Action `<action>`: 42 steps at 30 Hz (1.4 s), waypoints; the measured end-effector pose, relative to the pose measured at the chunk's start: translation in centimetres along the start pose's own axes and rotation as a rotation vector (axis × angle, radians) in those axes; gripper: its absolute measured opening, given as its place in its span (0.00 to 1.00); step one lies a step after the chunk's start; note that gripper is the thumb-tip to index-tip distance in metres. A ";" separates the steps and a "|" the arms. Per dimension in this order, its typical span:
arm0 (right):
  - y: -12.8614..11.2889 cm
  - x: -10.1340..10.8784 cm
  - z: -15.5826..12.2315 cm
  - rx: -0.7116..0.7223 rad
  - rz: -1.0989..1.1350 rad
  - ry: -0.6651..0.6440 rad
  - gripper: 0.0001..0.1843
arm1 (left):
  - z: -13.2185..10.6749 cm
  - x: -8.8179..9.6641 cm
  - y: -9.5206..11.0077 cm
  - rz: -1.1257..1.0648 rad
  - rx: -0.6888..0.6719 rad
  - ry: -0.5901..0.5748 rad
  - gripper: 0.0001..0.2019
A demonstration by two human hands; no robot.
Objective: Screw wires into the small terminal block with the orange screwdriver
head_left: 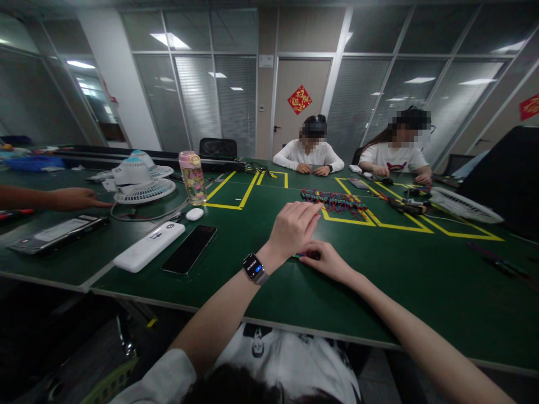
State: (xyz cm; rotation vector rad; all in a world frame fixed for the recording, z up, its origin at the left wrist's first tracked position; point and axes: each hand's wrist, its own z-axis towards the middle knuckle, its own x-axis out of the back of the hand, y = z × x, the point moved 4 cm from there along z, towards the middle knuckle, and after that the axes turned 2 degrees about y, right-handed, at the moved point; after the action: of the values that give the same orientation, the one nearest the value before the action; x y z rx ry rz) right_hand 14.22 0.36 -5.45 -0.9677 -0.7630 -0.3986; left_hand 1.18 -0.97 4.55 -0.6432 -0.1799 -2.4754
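My left hand (291,227), with a watch (254,268) on its wrist, is raised above the table, its back toward me. Its fingers are bent and pressed together, pointing right. A speck of red shows near the fingertips, but what they hold is hidden. Just below, my right hand (326,261) rests on the table with thumb and fingers closed on a small green, multicoloured piece (298,256), mostly covered by the hands. Beyond my left hand lies a row of small parts with red and blue wires (334,201).
On the left are a phone (189,249), a white power bank (149,247), a white earbud case (194,214), a bottle (192,177), fans (143,182) and a hard drive (61,233). Another person's hand (80,198) reaches in there. Two people sit across the green table (261,292).
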 end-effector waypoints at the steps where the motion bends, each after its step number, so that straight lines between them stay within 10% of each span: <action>1: 0.0 0.0 0.0 0.003 -0.003 0.001 0.09 | 0.0 0.0 0.0 0.017 0.004 0.000 0.13; 24: 0.3 -0.6 -0.6 0.031 0.032 0.087 0.08 | -0.1 0.2 0.0 -0.166 0.122 0.015 0.11; 37: 0.3 -0.5 -0.5 0.033 0.059 0.085 0.06 | 0.4 0.6 -2.0 -0.990 0.426 -0.256 0.14; 42: 0.0 -0.4 -0.5 0.024 0.044 0.077 0.05 | -0.3 0.7 -3.3 -0.948 0.514 -0.154 0.10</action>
State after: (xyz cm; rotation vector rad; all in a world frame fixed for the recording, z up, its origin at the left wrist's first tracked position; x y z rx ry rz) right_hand 14.11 -0.05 -5.89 -0.9400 -0.6742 -0.3852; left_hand -1.31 1.31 4.64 -0.5910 -1.4071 -3.0178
